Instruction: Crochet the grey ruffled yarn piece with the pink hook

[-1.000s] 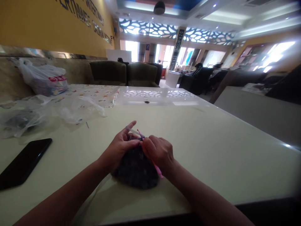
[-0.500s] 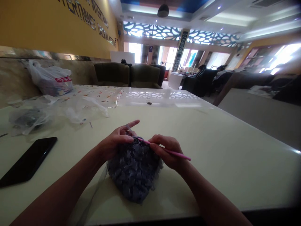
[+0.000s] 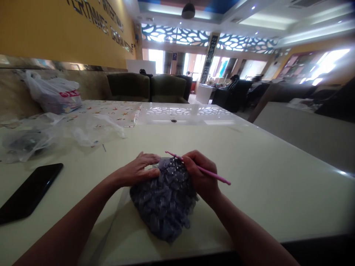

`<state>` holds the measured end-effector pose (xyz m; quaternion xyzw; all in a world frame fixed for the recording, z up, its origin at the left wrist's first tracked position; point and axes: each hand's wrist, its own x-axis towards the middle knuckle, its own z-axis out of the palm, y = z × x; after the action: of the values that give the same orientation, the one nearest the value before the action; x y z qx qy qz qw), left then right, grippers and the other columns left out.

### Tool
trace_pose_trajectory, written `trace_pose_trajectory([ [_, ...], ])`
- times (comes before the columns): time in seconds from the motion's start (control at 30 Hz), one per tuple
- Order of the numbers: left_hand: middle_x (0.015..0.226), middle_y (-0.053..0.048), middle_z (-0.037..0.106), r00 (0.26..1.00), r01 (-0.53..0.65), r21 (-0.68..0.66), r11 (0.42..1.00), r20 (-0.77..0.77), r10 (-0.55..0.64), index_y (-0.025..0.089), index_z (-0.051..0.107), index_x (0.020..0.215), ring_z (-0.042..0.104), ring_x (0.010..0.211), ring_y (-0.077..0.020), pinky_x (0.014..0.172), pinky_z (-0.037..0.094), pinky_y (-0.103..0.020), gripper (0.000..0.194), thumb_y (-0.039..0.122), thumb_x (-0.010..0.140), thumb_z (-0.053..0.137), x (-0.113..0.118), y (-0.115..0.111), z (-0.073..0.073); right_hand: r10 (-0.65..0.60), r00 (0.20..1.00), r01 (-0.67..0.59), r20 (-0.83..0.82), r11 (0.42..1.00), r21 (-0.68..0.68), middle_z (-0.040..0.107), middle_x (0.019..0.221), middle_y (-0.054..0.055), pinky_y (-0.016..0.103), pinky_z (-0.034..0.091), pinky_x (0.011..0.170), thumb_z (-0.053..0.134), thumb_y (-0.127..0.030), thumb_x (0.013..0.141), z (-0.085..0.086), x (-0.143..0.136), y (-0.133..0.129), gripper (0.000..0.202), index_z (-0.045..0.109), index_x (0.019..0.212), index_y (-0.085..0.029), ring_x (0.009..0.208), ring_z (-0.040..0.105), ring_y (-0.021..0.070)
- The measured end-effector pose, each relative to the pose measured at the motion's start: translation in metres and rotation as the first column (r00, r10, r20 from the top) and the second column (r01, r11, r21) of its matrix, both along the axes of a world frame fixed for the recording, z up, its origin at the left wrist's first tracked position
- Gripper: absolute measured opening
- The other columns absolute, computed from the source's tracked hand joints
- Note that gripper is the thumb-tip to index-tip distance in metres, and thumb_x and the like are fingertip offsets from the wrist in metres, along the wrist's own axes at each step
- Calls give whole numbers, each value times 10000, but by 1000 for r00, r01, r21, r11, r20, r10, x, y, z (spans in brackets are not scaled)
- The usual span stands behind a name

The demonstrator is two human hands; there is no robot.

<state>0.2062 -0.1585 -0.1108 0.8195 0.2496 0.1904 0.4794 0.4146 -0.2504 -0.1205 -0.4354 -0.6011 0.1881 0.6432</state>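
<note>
Daylight burns out the windows at upper centre and flares hazily across a bright pane at upper right. Pale lights wash the ceiling. The glossy table mirrors the lattice near its far edge, with a glint at far right. Soft shadow surrounds the dim grey piece at lower centre. Wide-angle stretching and blur mark the sides; a small background patch is pixelated.
</note>
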Motion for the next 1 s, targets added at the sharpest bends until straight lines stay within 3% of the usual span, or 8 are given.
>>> trace_pose_trajectory([
  [0.07, 1411, -88, 566, 997, -27, 31, 999, 71, 24, 284, 634, 1303, 367, 1384, -348, 1185, 27, -537, 559, 614, 857, 575, -1, 3, -3, 23, 998, -25, -61, 999, -26, 508, 599, -33, 190, 359, 492, 599, -278, 887, 1, 0, 2, 231, 584, 679, -178, 550, 433, 85],
  [0.2, 1250, -94, 629, 897, 65, -420, 905, 422, 131, 321, 363, 1504, 585, 1124, -286, 999, 417, -434, 806, 584, 806, 669, 15, -18, -11, 60, 998, -62, -32, 997, -43, 509, 600, -36, 191, 364, 497, 598, -286, 895, -3, -4, 1, 223, 589, 699, -182, 546, 432, 84],
  [0.3, 965, -8, 639, 852, 1, -639, 769, 403, 333, 334, 342, 1507, 615, 853, -157, 836, 461, -295, 909, 300, 733, 817, 27, -39, -8, 102, 983, -105, 151, 994, 16, 556, 619, -34, 194, 383, 511, 594, -278, 915, -8, -5, 0, 179, 612, 763, -185, 536, 465, 82],
  [0.4, 855, 26, 594, 851, -72, -655, 752, 353, 389, 332, 367, 1498, 586, 797, -122, 801, 447, -260, 906, 219, 722, 821, 30, -47, -2, 92, 906, -163, 412, 977, 139, 567, 637, -31, 202, 385, 549, 565, -259, 948, -9, -1, 2, 176, 615, 799, -181, 544, 478, 77],
  [0.57, 861, 24, 606, 857, -305, -442, 843, 259, 446, 299, 480, 1444, 568, 842, -131, 886, 414, -267, 780, 205, 738, 796, 32, -48, 2, -354, 592, 68, 724, 917, 392, 491, 614, -21, 248, 318, 550, 518, -203, 960, -10, -4, 8, 282, 549, 681, -180, 541, 410, 101],
  [0.67, 879, 7, 640, 819, -310, -550, 775, 259, 512, 248, 587, 1358, 590, 855, -138, 892, 421, -263, 650, 212, 740, 785, 35, -50, 1, -576, 454, 172, 680, 806, 567, 492, 616, -4, 276, 382, 637, 557, -147, 920, -14, -9, 6, 248, 522, 677, -186, 590, 432, 135],
  [0.83, 895, -40, 703, 877, 120, -807, 579, 360, 319, 192, 597, 1335, 651, 808, -156, 797, 485, -259, 688, 121, 675, 777, 27, -43, 5, -505, 650, 42, 567, 769, 637, 523, 626, -13, 271, 448, 662, 608, -116, 885, -16, -11, 0, 120, 542, 812, -185, 589, 480, 129],
  [1.0, 858, -63, 727, 843, 151, -796, 587, 414, 344, 167, 579, 1350, 673, 755, -166, 759, 519, -271, 705, 117, 666, 744, 11, -23, 8, -111, 912, -38, 395, 936, 349, 568, 674, -6, 232, 396, 561, 560, -109, 905, -9, -6, -1, 141, 563, 784, -180, 580, 507, 102],
])
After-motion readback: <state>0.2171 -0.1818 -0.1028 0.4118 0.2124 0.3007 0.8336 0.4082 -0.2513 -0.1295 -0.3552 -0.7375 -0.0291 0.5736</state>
